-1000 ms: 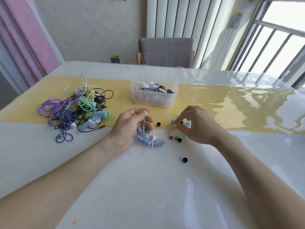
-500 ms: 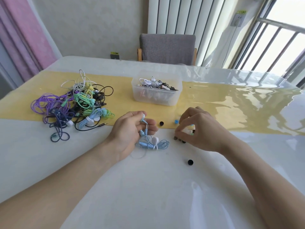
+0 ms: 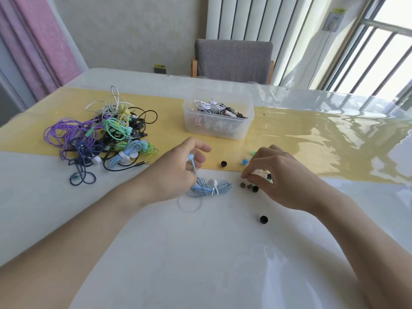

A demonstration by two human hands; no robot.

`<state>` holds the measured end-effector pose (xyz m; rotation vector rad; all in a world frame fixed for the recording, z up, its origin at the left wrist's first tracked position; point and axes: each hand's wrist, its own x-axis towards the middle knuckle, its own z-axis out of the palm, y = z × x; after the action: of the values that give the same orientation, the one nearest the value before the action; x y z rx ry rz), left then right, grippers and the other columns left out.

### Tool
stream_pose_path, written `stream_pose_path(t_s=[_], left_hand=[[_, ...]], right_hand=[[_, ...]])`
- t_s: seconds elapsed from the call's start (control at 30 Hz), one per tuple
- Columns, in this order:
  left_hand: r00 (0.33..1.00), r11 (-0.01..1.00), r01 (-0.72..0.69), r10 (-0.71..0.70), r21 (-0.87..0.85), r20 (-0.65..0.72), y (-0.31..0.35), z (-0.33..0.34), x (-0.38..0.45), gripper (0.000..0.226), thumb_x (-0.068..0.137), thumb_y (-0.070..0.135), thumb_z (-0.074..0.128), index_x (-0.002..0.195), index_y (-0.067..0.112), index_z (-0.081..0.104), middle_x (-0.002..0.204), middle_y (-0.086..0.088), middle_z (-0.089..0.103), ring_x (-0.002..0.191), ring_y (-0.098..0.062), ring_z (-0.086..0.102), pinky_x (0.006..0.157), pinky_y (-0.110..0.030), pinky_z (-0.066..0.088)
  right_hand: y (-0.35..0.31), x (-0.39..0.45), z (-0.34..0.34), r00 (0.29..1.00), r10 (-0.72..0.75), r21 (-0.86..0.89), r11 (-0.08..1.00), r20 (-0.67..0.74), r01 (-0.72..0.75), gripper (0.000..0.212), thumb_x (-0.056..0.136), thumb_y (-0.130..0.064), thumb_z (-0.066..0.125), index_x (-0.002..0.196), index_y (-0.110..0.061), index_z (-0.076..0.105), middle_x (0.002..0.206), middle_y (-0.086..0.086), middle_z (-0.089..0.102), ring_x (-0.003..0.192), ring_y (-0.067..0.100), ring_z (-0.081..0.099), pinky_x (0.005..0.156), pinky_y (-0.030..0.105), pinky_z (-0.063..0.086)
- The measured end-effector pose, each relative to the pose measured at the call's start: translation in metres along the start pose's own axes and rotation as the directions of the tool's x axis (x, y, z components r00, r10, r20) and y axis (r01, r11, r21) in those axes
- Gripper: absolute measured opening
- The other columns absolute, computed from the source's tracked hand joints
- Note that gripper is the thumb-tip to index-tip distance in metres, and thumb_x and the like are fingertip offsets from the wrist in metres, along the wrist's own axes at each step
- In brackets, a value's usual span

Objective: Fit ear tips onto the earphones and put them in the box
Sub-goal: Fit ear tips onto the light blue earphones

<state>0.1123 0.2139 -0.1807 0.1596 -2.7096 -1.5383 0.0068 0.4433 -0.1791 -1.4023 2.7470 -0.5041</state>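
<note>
One clear plastic box (image 3: 217, 128); left hand (image 3: 178, 172) pinches light-blue wired earphone (image 3: 191, 157); right hand (image 3: 278, 177) fingertips pinched over small scattered ear tips (image 3: 254, 188), grasp unclear.

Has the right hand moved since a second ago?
Yes. The right hand has drawn back from the blue ear tip toward the dark tips nearer the person.

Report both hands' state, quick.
Left hand: holds the light blue earphone.
Right hand: fingertips pinched down among the ear tips; cannot tell whether it holds one.
</note>
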Motion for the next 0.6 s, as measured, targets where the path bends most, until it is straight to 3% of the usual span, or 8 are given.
stream_pose_path(t_s=[0.1,0.23,0.37,0.47,0.6], left_hand=[[0.995,0.962,-0.079,0.062,0.263,0.074,0.000,-0.007,-0.003,0.062,0.078,-0.010,0.052,0.120,0.036,0.056,0.111,0.012,0.050,0.108,-0.004,0.053,0.096,-0.031,0.047],[0.986,0.906,-0.139,0.092,0.401,0.136,-0.003,-0.015,-0.005,0.058,0.082,-0.002,0.059,0.120,0.041,0.057,0.109,0.016,0.049,0.104,0.002,0.051,0.094,-0.025,0.045],[0.985,0.852,-0.172,0.137,0.494,0.106,-0.010,-0.020,-0.001,0.034,0.082,0.021,0.077,0.109,0.037,0.067,0.099,0.017,0.056,0.094,0.006,0.052,0.076,-0.007,0.038],[0.988,0.827,-0.150,0.149,0.542,0.045,-0.011,-0.019,0.001,0.018,0.081,0.022,0.077,0.095,0.032,0.072,0.084,0.020,0.055,0.073,0.014,0.049,0.062,-0.008,0.033],[0.979,0.873,-0.172,0.203,0.457,-0.019,-0.007,-0.012,0.000,0.008,0.087,0.020,0.071,0.090,0.026,0.067,0.077,0.015,0.056,0.067,0.009,0.050,0.060,-0.008,0.035]], right_hand=[[0.001,-0.001,0.001,1.000,0.009,0.021,1.000,-0.017,-0.009,0.012,0.098,-0.022,0.062,0.099,-0.028,0.072,0.092,-0.014,0.054,0.091,0.012,0.043,0.077,0.009,0.034],[0.000,-0.002,0.000,0.995,0.034,0.082,0.996,-0.089,-0.027,0.012,0.101,-0.020,0.056,0.100,-0.024,0.068,0.091,-0.013,0.060,0.089,0.011,0.049,0.078,0.007,0.036],[-0.002,-0.004,-0.004,0.994,0.058,0.137,0.990,-0.091,-0.046,0.014,0.101,-0.017,0.058,0.098,-0.025,0.069,0.083,-0.022,0.063,0.087,0.001,0.054,0.075,0.008,0.039],[0.000,-0.004,-0.002,0.994,0.083,0.133,0.988,-0.064,-0.074,0.015,0.099,-0.016,0.060,0.102,-0.026,0.069,0.080,-0.028,0.059,0.087,-0.006,0.055,0.072,0.007,0.040],[0.000,-0.003,-0.001,0.991,0.081,0.137,0.988,-0.110,-0.065,0.018,0.098,-0.014,0.062,0.109,-0.023,0.072,0.086,-0.020,0.067,0.085,-0.005,0.058,0.072,0.006,0.040]])
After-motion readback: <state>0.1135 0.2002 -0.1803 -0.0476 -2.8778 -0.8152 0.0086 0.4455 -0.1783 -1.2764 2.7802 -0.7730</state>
